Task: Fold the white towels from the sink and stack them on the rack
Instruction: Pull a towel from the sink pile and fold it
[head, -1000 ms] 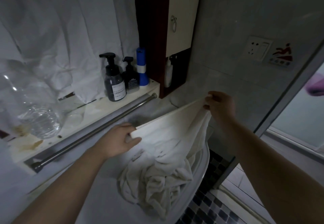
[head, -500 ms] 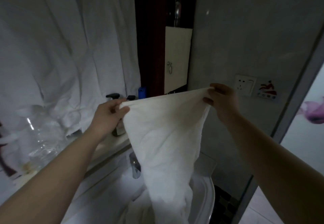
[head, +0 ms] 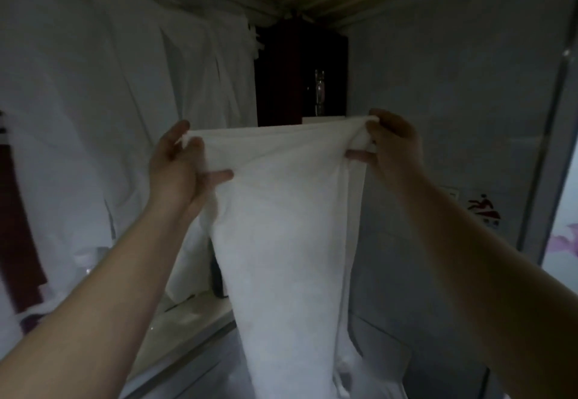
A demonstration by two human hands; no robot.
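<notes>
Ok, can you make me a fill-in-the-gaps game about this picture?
The towel is ____ in colour. It is held up by ____ hands, the left hand and the right hand. The red sign on the wall is to the ____ of the towel.
Missing words: white, two, right.

A: What did the person have on?
B: Left hand [head: 178, 164] was bare, and so was the right hand [head: 391, 145].
A: Further back?
B: Left forearm [head: 103, 298], behind the left hand, was bare to the frame edge. Right forearm [head: 475, 267], behind the right hand, was the same. The light was dim and finger detail was unreadable.
</notes>
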